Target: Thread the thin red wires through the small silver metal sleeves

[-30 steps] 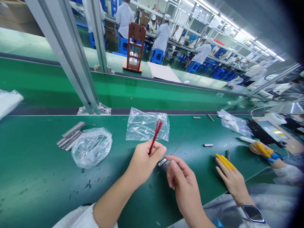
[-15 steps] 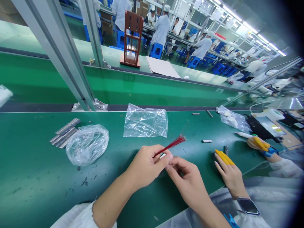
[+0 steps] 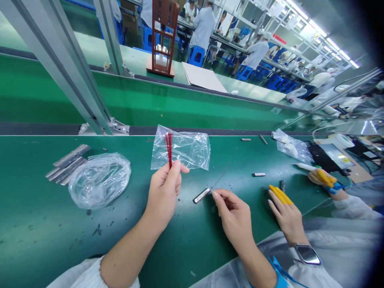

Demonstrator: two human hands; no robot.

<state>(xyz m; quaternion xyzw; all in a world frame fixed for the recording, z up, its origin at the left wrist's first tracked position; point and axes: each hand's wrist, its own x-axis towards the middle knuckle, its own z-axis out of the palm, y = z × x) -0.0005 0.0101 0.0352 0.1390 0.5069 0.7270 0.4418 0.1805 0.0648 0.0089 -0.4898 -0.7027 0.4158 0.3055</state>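
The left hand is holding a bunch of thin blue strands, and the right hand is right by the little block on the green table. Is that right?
Not quite: the strands are red, not blue. The head view shows the left hand holding a bunch of thin red strands, and the right hand is right by the little block on the green table.

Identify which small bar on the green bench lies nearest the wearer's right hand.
The pale-topped bar beside the right hand; it alone lies between that hand and the left hand, while the other small bars lie farther right in view.
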